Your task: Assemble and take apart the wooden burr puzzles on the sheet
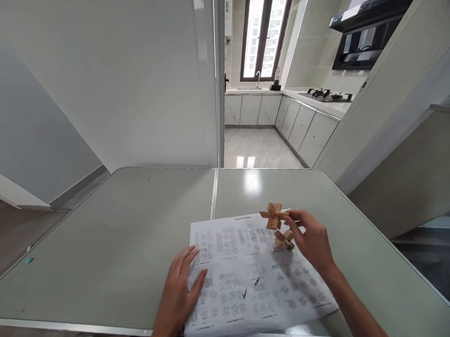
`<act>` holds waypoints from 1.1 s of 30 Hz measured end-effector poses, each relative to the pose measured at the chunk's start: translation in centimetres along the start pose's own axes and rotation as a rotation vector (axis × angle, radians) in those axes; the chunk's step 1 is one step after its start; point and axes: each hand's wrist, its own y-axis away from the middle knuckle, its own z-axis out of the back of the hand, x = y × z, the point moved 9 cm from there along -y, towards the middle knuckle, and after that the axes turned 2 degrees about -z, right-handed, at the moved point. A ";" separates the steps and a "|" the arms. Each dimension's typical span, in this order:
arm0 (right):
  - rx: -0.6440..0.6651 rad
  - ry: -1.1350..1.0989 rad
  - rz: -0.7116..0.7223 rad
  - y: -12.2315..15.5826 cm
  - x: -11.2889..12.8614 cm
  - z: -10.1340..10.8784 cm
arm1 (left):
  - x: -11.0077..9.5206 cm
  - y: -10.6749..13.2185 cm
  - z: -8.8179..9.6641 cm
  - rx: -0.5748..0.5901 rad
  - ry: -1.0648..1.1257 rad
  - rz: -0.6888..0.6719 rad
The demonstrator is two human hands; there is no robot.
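A printed instruction sheet (248, 272) with rows of small diagrams and two handwritten check marks lies at the near side of the table. My left hand (180, 284) rests on its left edge, fingers stretched out, holding nothing. Above the sheet's upper right part, my right hand (306, 234) pinches one arm of a star-shaped wooden burr puzzle (274, 217). Just below it, a second wooden puzzle (284, 240) with dark printed marks on one end sits on the paper, close under my right fingers. Whether the two puzzles touch is hard to tell.
The pale table (101, 243) has a metal seam (214, 194) across it. A small green piece (29, 260) lies by its left edge. Beyond stand a white wall, a doorway and a kitchen with a stove (329, 95) and cabinets.
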 end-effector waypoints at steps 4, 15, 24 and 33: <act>0.101 -0.252 -0.064 4.4 4.7 -2.1 | -2.3 0.2 1.0 -0.010 0.130 -0.010; 0.348 -0.691 -0.323 15.0 5.3 -8.7 | -7.4 0.4 -2.5 0.418 0.632 0.091; 0.298 -0.695 -0.307 16.3 4.1 -9.0 | -7.2 0.8 -3.9 0.465 0.658 0.077; 0.357 -0.680 -0.326 15.9 3.8 -9.7 | -6.4 0.8 -4.6 0.416 0.618 0.081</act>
